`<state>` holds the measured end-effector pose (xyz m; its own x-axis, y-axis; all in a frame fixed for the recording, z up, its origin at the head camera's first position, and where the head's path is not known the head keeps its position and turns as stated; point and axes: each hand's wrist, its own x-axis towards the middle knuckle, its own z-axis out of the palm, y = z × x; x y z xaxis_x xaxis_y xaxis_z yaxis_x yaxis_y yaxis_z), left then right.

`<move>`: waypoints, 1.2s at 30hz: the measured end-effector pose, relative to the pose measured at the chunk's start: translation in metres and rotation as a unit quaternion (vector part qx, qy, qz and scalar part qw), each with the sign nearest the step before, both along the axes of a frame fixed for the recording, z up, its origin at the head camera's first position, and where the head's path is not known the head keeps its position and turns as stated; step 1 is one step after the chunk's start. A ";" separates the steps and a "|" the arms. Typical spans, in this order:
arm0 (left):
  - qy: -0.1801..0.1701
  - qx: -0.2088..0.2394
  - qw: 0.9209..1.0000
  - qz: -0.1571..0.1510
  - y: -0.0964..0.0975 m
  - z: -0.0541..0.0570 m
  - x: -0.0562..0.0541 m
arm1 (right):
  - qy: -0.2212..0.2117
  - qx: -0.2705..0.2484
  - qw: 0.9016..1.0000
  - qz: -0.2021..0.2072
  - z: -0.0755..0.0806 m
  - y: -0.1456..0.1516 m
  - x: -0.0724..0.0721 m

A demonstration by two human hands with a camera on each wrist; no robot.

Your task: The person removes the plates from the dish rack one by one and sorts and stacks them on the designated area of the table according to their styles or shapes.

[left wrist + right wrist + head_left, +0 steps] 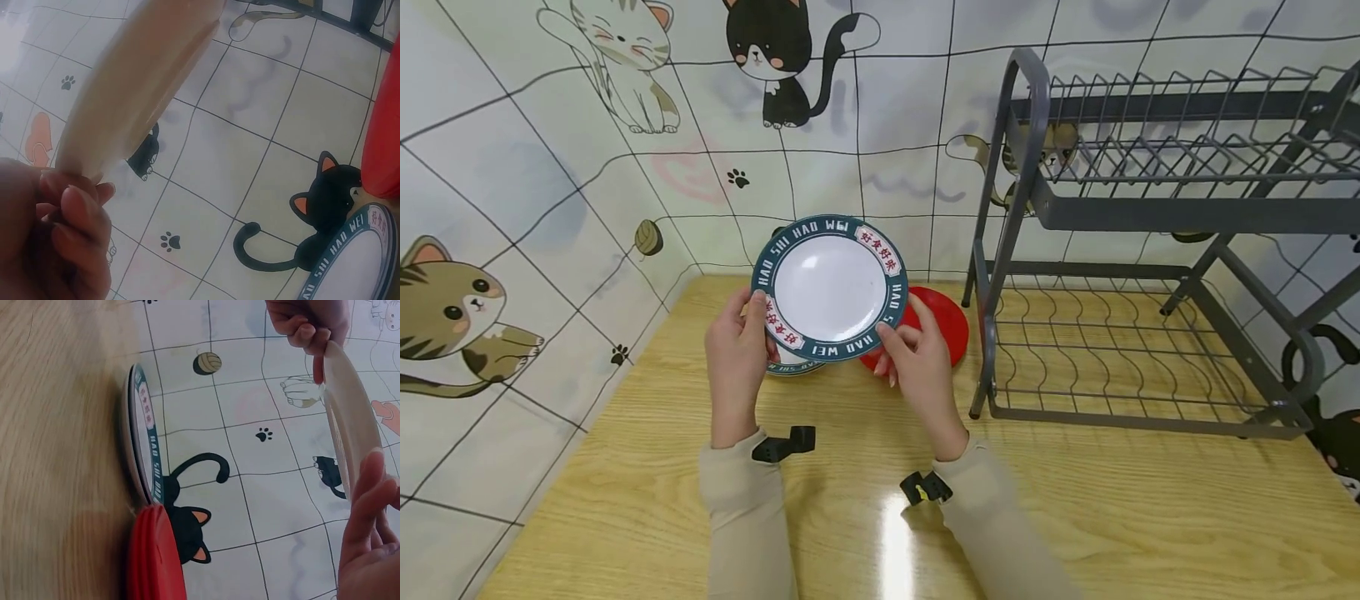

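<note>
A round white plate (831,287) with a dark green lettered rim is held up above the table, its face toward the head camera. My left hand (739,354) pinches its left edge, thumb on the rim and fingers behind. On the lower right edge my right hand (922,367) grips it the same way. Both wrist views show the plate's pale underside (140,87). Below it, mostly hidden in the head view, a matching plate stack (142,434) lies on the table. Beside that sit several stacked red plates (156,559), partly behind my right hand.
A grey two-tier dish rack (1120,217) with wire shelves stands on the right of the wooden table (850,517). White tiled walls (895,108) with cat drawings rise behind and to the left. Black straps with small devices sit on both wrists.
</note>
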<state>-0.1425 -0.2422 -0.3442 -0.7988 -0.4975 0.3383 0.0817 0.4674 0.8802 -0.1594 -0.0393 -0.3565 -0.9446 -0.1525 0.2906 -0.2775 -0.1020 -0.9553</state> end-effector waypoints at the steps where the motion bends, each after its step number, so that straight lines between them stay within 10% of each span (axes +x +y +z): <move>1: 0.002 0.002 1.000 0.003 -0.001 -0.002 -0.001 | 0.000 -0.002 1.000 -0.008 -0.001 -0.002 0.000; 23: -0.036 0.043 0.996 0.075 -0.019 -0.027 -0.013 | -0.029 0.052 0.993 0.103 -0.035 -0.019 -0.013; 36: -0.008 0.058 0.986 0.155 -0.035 -0.061 -0.027 | -0.112 -0.052 0.954 0.275 -0.068 -0.027 -0.022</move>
